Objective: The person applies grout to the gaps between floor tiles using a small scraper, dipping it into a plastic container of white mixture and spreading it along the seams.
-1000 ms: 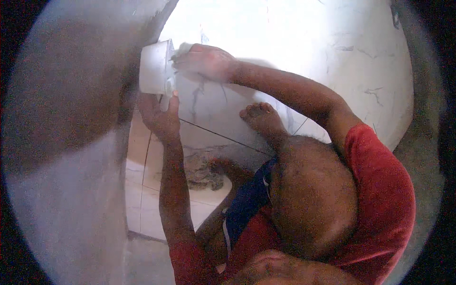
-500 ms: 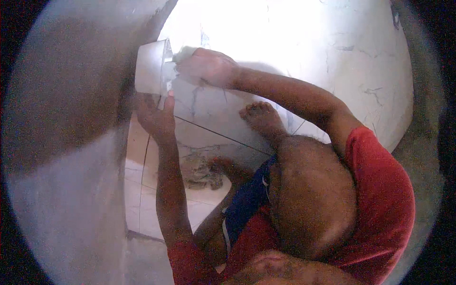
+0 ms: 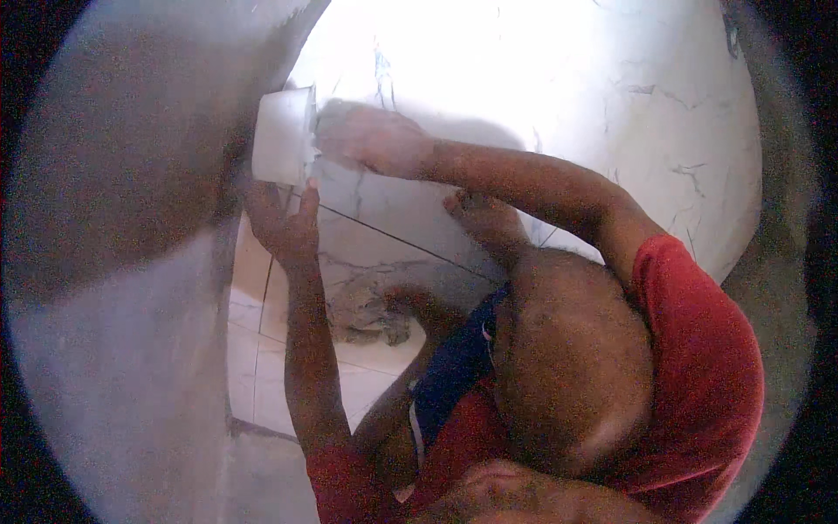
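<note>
A small white rectangular piece, like a cut tile, stands on edge at the foot of the wall. My left hand grips it by its near end, the thumb on the side facing the floor tiles and the other fingers partly hidden beneath. Close against that same side is my right hand, smeared by motion, with its fingertips at the edge of the white piece. Whether it holds a tool cannot be made out.
Grey plastered wall rises along the left. Pale marbled floor tiles with dark joints spread to the right, brightly lit at the top. A grey smear or wet heap lies between my left forearm and my foot. My other foot is under my right forearm.
My right hand has shifted slightly down, its fingers now nearer the white piece; a pale greenish patch beside them no longer shows. The white piece and left hand appear slightly lower.
</note>
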A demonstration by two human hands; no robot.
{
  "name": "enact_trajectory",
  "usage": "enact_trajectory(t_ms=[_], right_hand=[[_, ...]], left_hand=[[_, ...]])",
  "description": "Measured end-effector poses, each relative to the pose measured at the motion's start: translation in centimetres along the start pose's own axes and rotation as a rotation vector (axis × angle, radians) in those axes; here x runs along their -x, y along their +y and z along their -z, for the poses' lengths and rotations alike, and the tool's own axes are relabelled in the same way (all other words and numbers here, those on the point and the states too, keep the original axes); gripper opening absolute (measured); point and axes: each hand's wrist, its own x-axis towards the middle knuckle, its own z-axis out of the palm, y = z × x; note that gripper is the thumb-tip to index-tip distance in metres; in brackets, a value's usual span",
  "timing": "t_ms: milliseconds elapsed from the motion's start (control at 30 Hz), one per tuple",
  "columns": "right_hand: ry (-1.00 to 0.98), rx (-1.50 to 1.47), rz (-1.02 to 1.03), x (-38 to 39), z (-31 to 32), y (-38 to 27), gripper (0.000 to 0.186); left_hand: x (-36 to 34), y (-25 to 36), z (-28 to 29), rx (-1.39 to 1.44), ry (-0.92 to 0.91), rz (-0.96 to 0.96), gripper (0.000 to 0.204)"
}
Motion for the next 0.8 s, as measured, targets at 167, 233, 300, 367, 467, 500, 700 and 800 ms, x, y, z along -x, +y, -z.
enact_trajectory(t_ms=[167,233,300,367,467,500,700,800], right_hand=[[0.207,0.164,0.160,-1.2,1.0,-0.7,0.034],[0.210,0.164,0.155,-0.8,1.1,-0.4,0.034],[0.181,0.102,0.077,0.6,0.6,0.8,0.034],[0.183,0.087,0.097,0.5,1.0,0.5,0.034],[0.185,0.094,0.130,-0.2,1.2,-0.2,0.033],[0.185,0.113,0.147,-0.5,1.2,-0.3,0.032],[0.173,0.088,0.132,-0.1,2.2,-0.1,0.036],[0.174,0.069,0.133,0.7,1.3,0.4,0.038]], left_hand=[[0.1,0.7,0.6,-0.025,-0.017,0.065,0.076],[-0.1,0.7,0.7,-0.037,-0.011,0.064,0.075],[0.0,0.3,0.8,-0.051,-0.008,0.063,0.075],[0.4,-0.4,0.9,-0.316,0.039,-0.106,0.073],[1.0,0.3,0.0,0.151,0.061,0.081,0.075],[1.0,0.1,-0.1,0.153,0.059,0.083,0.075],[0.4,-0.6,0.5,0.114,0.071,0.073,0.069],[0.4,0.0,0.8,0.048,0.053,0.135,0.079]])
